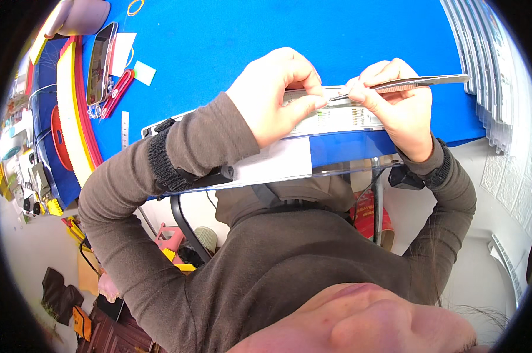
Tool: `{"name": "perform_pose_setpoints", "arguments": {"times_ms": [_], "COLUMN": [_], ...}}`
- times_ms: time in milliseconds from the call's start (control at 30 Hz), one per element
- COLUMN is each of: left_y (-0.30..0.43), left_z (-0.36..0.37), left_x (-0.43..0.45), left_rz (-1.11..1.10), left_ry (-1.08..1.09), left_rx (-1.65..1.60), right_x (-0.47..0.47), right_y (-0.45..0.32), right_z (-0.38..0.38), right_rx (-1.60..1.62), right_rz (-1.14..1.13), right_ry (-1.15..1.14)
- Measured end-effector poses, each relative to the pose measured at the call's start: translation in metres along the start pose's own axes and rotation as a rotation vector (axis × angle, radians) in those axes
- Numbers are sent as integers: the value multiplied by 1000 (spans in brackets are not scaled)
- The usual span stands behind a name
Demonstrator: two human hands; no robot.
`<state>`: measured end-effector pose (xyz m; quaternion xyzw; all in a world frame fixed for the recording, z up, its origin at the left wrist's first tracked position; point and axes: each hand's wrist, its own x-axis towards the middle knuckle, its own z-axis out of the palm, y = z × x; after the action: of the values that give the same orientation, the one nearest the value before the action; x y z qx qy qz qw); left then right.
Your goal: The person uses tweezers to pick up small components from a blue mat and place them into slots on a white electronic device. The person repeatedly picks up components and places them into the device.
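Note:
Steel tweezers lie in my right hand, gripped between thumb and fingers, with the tips pointing left. My left hand bends over a long, flat, pale case, thumb and forefinger nearly together beside the tweezer tips. Whether something tiny sits between those fingers is too small to tell. On the case's pale face are small rows of greenish pieces and brownish pieces. Both hands hide parts of the case. A white paper is by the table's near edge, under a clear sheet.
Clear plastic cases stand stacked at the right. To the left are a smartphone, a red-handled tool, a short ruler, a pale green paper slip and stacked yellow and red trays. A rubber band lies farther back.

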<state>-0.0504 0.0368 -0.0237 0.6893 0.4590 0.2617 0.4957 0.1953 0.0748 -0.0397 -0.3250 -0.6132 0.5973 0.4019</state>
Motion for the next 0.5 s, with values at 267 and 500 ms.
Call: {"name": "perform_pose_setpoints", "arguments": {"times_ms": [267, 500], "left_y": [3, 19], "left_z": [0, 13], "left_x": [1, -14], "left_rz": [105, 167], "left_ry": [41, 128], "left_rx": [210, 459], "right_x": [-1, 3], "right_y": [-1, 2], "right_z": [1, -2], "right_rx": [49, -248], "right_rz": [-3, -201], "right_ry": [-1, -95]}}
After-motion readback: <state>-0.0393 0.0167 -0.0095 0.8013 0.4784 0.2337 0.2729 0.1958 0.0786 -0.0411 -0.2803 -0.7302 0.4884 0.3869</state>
